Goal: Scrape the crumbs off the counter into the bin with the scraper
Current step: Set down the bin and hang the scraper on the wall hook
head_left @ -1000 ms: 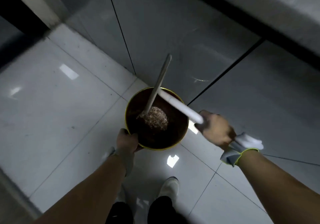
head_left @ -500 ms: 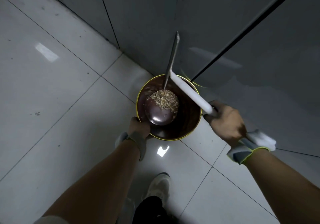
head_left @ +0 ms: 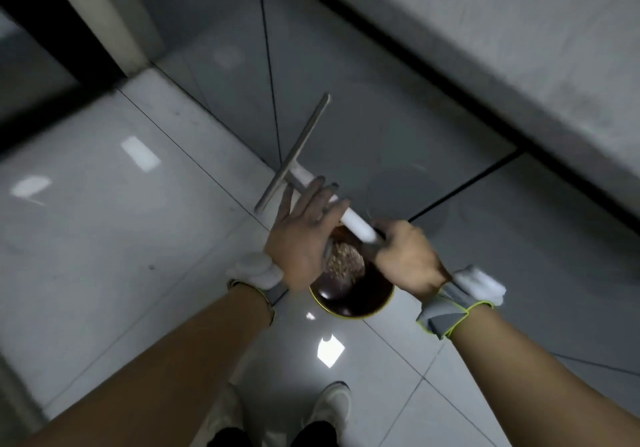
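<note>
Pale glossy floor tiles [head_left: 104, 238] and grey cabinet fronts [head_left: 346, 65] fill the view from above. At centre, the right hand [head_left: 408, 259] is curled around the lower end of the white handle of the scraper [head_left: 356, 225], gripping it. The left hand [head_left: 304, 235] is held with fingers straight and spread, laid across the handle just below the crossbar. The scraper's long metal blade [head_left: 294, 152] is seen angled up and away toward the cabinets, above the floor. Directly beneath both hands, a round dark bin [head_left: 353, 301] with a yellow rim is seen on the floor, a heap of brown crumbs [head_left: 346, 261] inside it. Grey cuffs with bright green edging [head_left: 446, 311] are bunched at the wrists. Light-coloured shoes [head_left: 332, 401] are visible at the bottom edge.
</note>
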Available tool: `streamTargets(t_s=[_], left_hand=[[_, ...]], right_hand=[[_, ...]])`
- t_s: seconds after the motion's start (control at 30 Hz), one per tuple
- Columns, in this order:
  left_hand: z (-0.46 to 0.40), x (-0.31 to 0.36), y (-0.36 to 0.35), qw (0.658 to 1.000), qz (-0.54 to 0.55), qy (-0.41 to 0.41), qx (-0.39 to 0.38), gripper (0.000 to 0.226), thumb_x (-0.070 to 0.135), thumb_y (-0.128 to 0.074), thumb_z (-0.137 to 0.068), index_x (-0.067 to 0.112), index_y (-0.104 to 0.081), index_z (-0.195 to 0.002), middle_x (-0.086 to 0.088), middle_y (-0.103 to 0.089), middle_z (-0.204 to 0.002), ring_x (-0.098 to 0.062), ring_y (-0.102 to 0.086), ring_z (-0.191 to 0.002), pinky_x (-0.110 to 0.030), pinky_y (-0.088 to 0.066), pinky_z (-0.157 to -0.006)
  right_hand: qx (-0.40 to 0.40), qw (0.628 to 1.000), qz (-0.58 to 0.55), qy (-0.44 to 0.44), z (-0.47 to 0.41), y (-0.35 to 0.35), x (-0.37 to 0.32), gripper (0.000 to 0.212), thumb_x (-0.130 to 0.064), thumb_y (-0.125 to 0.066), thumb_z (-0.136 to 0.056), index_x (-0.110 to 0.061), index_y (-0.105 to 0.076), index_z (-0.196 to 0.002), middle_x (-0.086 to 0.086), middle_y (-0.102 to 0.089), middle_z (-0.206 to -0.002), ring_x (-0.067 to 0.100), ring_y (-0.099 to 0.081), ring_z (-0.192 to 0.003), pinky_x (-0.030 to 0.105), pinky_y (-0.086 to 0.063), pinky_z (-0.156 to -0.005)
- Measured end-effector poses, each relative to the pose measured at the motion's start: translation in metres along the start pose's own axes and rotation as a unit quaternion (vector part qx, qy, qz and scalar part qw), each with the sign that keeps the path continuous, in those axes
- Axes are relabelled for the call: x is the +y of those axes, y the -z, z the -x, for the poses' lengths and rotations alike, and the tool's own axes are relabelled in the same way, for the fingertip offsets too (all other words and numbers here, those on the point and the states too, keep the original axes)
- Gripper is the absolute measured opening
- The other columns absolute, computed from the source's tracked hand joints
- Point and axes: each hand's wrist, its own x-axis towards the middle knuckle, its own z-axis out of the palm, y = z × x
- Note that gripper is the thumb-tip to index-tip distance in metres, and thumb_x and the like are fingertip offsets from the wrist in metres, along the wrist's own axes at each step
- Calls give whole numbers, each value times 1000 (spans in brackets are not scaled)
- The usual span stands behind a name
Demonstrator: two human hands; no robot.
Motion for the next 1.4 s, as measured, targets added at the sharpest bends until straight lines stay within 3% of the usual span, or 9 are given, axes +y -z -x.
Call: streamTargets(t_s=[0.17,0.37,0.5,0.63,0.73,0.97,1.13,1.27,1.4], left_hand=[[-29,-8,146,988,-150,-19,-15,28,16,-77,-70,13,-67,-96,-7,-65,-93,-31,-62,-100,-54,-40,-106],[1,-21,342,976,-172,132,-19,35,35,-36,-101,15,-48,-126,-5,-57,-120,-24,-53,-106,-33,-41,-90],[54,-10,407,962,-22,270,38,34,36,-38,-101,10,-45,-122,-10,-59,-111,-24,-57,-95,-35,-47,-80],[106,-17,455,933,139,316,96,22,31,-45,-100,10,-44,-103,-12,-59,-87,-25,-55,-75,-33,-39,-64],[143,-35,489,900,203,355,153,23,32,-48,-98,9,-45,-102,-16,-63,-86,-29,-61,-77,-42,-48,-72],[243,-90,577,837,209,425,273,22,36,-49,-95,15,-44,-96,1,-65,-78,-14,-66,-76,-39,-52,-78],[295,-126,635,807,157,478,309,21,36,-50,-94,16,-47,-97,-6,-69,-85,-18,-67,-78,-41,-52,-80],[329,-151,684,788,72,530,304,32,40,-52,-93,11,-52,-107,-12,-67,-101,-30,-62,-95,-35,-49,-81],[353,-166,749,791,-13,551,266,32,44,-58,-90,17,-58,-106,-2,-66,-99,-21,-61,-94,-28,-47,-80]], right_hand=[[-107,983,-43,142,39,90,-108,20,-19,-67,-81,-20,-69,-101,7,-69,-76,18,-61,-63,34,-51,-60],[-172,932,-186,258,107,218,-259,27,0,-59,-91,-1,-65,-118,15,-59,-82,22,-56,-55,26,-47,-48],[-232,872,-314,295,144,243,-334,22,-2,-52,-94,2,-65,-113,14,-65,-89,23,-62,-62,23,-55,-53],[-235,846,-344,332,194,213,-416,25,2,-56,-92,-3,-61,-116,14,-63,-93,22,-61,-71,24,-55,-64],[-243,815,-390,353,232,157,-482,19,-2,-54,-95,-5,-59,-113,17,-63,-96,22,-60,-76,26,-53,-68],[-365,722,-424,408,314,64,-622,16,-18,-52,-98,-8,-57,-109,14,-70,-93,26,-65,-86,38,-46,-88],[-450,645,-472,399,361,17,-705,12,-12,-50,-98,-6,-59,-104,15,-64,-79,24,-61,-66,32,-53,-68],[-480,620,-429,448,390,-18,-772,19,-14,-44,-102,-4,-57,-111,13,-56,-72,21,-51,-58,30,-45,-60],[-491,599,-385,501,403,-38,-840,23,-20,-39,-104,-13,-61,-99,9,-50,-65,17,-42,-49,21,-36,-44]])
